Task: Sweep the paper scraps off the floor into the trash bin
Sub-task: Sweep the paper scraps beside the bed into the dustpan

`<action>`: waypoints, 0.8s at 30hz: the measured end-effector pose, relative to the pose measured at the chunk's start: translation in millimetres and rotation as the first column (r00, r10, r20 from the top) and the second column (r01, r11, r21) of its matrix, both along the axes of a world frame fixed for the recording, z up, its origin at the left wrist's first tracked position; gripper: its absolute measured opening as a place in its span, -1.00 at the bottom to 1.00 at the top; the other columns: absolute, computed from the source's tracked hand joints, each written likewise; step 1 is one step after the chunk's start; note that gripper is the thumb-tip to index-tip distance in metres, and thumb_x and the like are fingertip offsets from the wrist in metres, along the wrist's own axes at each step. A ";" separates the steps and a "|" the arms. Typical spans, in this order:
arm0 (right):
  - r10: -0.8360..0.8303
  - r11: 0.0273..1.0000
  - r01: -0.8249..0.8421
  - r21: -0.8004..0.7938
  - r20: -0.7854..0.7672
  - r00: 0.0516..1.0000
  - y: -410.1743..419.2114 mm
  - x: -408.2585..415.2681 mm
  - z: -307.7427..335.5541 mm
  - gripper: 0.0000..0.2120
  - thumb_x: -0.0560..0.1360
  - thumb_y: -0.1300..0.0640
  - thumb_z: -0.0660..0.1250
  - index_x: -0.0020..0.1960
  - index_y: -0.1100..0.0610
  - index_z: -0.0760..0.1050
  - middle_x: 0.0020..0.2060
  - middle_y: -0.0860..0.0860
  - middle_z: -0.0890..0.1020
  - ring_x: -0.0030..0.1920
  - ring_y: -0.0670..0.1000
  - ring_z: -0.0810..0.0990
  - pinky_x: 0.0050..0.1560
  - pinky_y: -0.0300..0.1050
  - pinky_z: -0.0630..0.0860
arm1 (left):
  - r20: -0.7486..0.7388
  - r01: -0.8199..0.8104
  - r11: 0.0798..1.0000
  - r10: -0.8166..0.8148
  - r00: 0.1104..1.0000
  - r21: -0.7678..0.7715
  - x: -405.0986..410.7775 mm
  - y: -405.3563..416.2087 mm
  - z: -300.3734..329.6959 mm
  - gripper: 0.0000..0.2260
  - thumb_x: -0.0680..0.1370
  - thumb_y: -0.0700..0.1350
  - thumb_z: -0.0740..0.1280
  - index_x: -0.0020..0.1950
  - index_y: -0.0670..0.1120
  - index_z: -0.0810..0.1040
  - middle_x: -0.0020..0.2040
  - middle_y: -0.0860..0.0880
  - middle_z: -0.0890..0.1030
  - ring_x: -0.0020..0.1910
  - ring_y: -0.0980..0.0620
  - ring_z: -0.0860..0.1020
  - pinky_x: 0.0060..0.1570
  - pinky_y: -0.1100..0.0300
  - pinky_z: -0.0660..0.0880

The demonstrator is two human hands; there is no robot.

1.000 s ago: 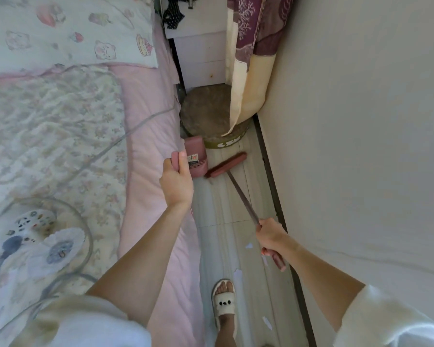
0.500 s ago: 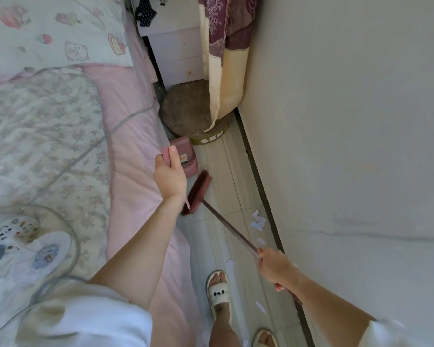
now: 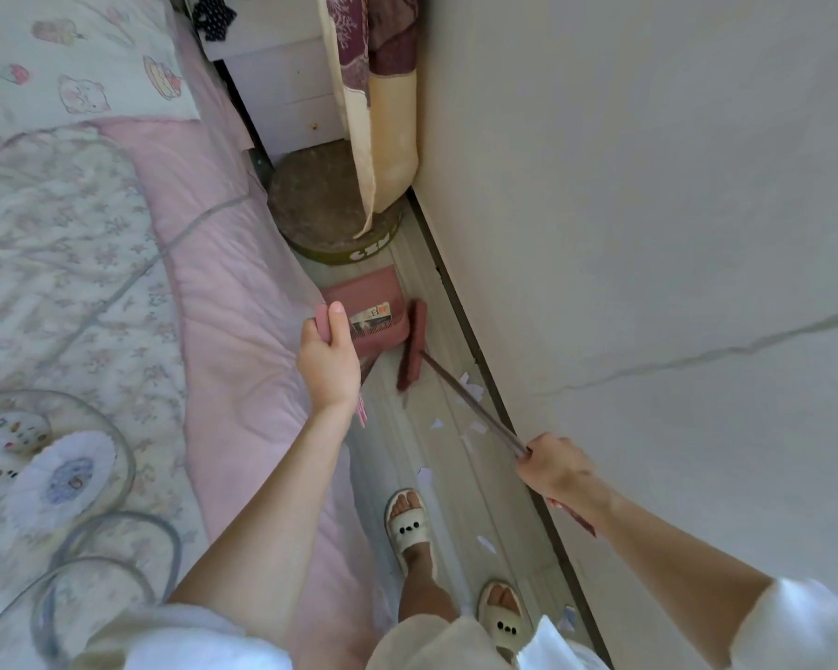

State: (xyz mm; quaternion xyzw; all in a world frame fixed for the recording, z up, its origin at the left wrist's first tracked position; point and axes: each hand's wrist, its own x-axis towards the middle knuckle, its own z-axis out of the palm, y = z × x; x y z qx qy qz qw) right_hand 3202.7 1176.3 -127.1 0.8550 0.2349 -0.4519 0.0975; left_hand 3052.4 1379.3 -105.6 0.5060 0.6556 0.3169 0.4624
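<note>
While the left hand point(image 3: 329, 362) grips the dustpan point(image 3: 366, 309) handle and the right hand point(image 3: 555, 469) grips the broom point(image 3: 412, 345), the scraps point(image 3: 470, 386) along the floor's wall edge need drawing panward.

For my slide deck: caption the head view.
Left hand holds dustpan, right hand sweeps broom toward it.

A dusty-pink dustpan point(image 3: 368, 309) and a darker maroon broom point(image 3: 413, 345) stand over the pale grey wood-grain floor point(image 3: 407, 442) strewn with white paper scraps point(image 3: 470, 385), beside a pink bed point(image 3: 223, 282) with a faded floral quilt point(image 3: 59, 263), and cream slippers point(image 3: 407, 527) bear black dots.
</note>
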 end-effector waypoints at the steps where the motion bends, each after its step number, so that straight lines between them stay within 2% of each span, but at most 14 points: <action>1: 0.018 1.000 -0.018 -0.001 0.030 0.999 1.7 -2.5 -0.3 -0.74 0.58 0.09 0.13 0.08 0.19 0.52 -0.23 0.05 0.57 -0.28 0.04 0.62 -0.30 -0.15 0.56 | -0.005 0.011 1.000 -0.011 1.000 -0.004 -2.7 -1.1 0.0 -0.64 0.46 0.27 0.15 -0.30 -0.01 0.34 -0.37 -0.13 0.47 -0.30 -0.27 0.50 -0.19 -0.19 0.49; 5: 0.105 0.994 -0.107 0.009 0.139 0.985 20.4 -2.9 10.3 -0.70 0.58 0.02 0.14 0.17 0.16 0.49 -0.09 0.08 0.56 -0.09 0.10 0.56 -0.11 -0.11 0.50 | 0.005 0.025 0.999 -0.024 1.000 -0.035 -11.2 -3.6 -2.1 -0.64 0.39 0.31 0.15 -0.33 0.03 0.33 -0.39 -0.05 0.44 -0.34 -0.12 0.45 -0.21 -0.18 0.48; 9: 0.233 0.972 -0.234 -0.019 0.202 0.951 47.0 9.1 21.8 -0.69 0.57 0.07 0.17 0.28 0.12 0.42 0.12 0.12 0.58 0.13 0.15 0.56 0.02 -0.10 0.46 | 0.013 0.052 0.997 -0.051 0.999 -0.065 -12.8 -7.5 -1.0 -0.61 0.40 0.31 0.15 -0.29 -0.02 0.37 -0.36 -0.12 0.49 -0.30 -0.22 0.51 -0.17 -0.21 0.49; 11: 0.251 0.968 -0.249 -0.032 0.161 0.954 59.5 13.8 20.7 -0.64 0.55 0.16 0.20 0.34 0.13 0.32 0.18 0.16 0.50 0.15 0.18 0.54 0.03 -0.06 0.47 | 0.024 0.055 0.996 -0.054 0.998 -0.071 -12.7 -8.8 -3.5 -0.55 0.42 0.32 0.15 -0.16 -0.08 0.46 -0.18 -0.24 0.60 -0.14 -0.29 0.58 -0.06 -0.21 0.51; 12: 0.245 0.970 -0.243 -0.029 0.132 0.961 67.1 15.8 16.9 -0.60 0.54 0.19 0.22 0.36 0.14 0.28 0.20 0.18 0.45 0.13 0.19 0.55 0.03 -0.04 0.51 | 0.024 0.053 0.995 -0.052 0.998 -0.080 -13.6 -8.2 -6.9 -0.51 0.42 0.32 0.15 -0.10 -0.11 0.48 -0.06 -0.28 0.61 -0.04 -0.32 0.58 -0.01 -0.22 0.51; 13: 0.231 0.973 -0.230 -0.020 0.100 0.968 73.8 18.6 11.7 -0.58 0.54 0.22 0.23 0.38 0.15 0.26 0.20 0.20 0.42 0.08 0.19 0.58 0.01 -0.05 0.57 | 0.020 0.062 0.995 -0.061 0.998 -0.082 -14.7 -8.5 -9.3 -0.53 0.43 0.31 0.16 -0.11 -0.11 0.48 -0.02 -0.30 0.60 -0.02 -0.33 0.57 0.00 -0.22 0.51; 15: 0.205 0.979 -0.205 -0.006 0.042 0.978 84.6 24.3 0.6 -0.55 0.55 0.27 0.22 0.41 0.14 0.24 0.16 0.21 0.46 -0.07 0.16 0.65 -0.09 -0.04 0.65 | -0.018 0.091 0.992 -0.093 0.995 -0.090 -17.9 -9.4 -11.8 -0.66 0.49 0.24 0.19 -0.24 -0.02 0.40 -0.19 -0.25 0.59 -0.17 -0.30 0.56 -0.08 -0.19 0.51; 17: 0.210 0.978 -0.210 -0.012 0.003 0.978 91.6 27.5 -10.1 -0.54 0.58 0.27 0.17 0.45 0.13 0.19 0.09 0.18 0.53 -0.17 0.11 0.69 -0.12 -0.03 0.66 | -0.064 0.122 0.988 -0.129 0.990 -0.096 -22.7 -10.0 -16.3 -0.67 0.55 0.16 0.20 -0.30 -0.02 0.33 -0.36 -0.07 0.49 -0.30 -0.16 0.49 -0.19 -0.12 0.48; 20: 0.287 0.957 -0.287 -0.038 0.015 0.958 84.3 26.1 -20.4 -0.53 0.60 0.17 0.18 0.48 0.12 0.18 -0.07 0.11 0.51 -0.18 0.07 0.69 -0.09 -0.05 0.66 | -0.159 0.135 0.988 -0.145 0.977 -0.073 -30.4 -14.8 -22.3 -0.66 0.59 0.07 0.19 -0.28 -0.12 0.34 -0.39 0.03 0.43 -0.28 -0.07 0.45 -0.24 0.13 0.33; 22: 0.322 0.946 -0.319 -0.052 0.054 0.945 69.4 22.6 -25.3 -0.53 0.60 0.12 0.17 0.48 0.10 0.17 -0.11 0.09 0.50 -0.23 0.06 0.66 -0.10 -0.06 0.65 | -0.186 0.112 0.992 -0.120 0.975 -0.052 -33.0 -18.3 -22.4 -0.67 0.61 0.04 0.18 -0.23 -0.17 0.37 -0.37 0.04 0.43 -0.26 -0.03 0.43 -0.23 0.21 0.28; 24: 0.298 0.954 -0.295 -0.052 0.066 0.952 50.8 20.1 -31.6 -0.53 0.60 0.16 0.15 0.49 0.08 0.16 -0.11 0.08 0.51 -0.31 0.04 0.63 -0.15 -0.07 0.66 | -0.207 0.108 0.993 -0.115 0.971 -0.045 -34.9 -22.8 -22.2 -0.68 0.61 0.04 0.17 -0.19 -0.19 0.39 -0.34 0.03 0.44 -0.24 -0.02 0.43 -0.24 0.24 0.26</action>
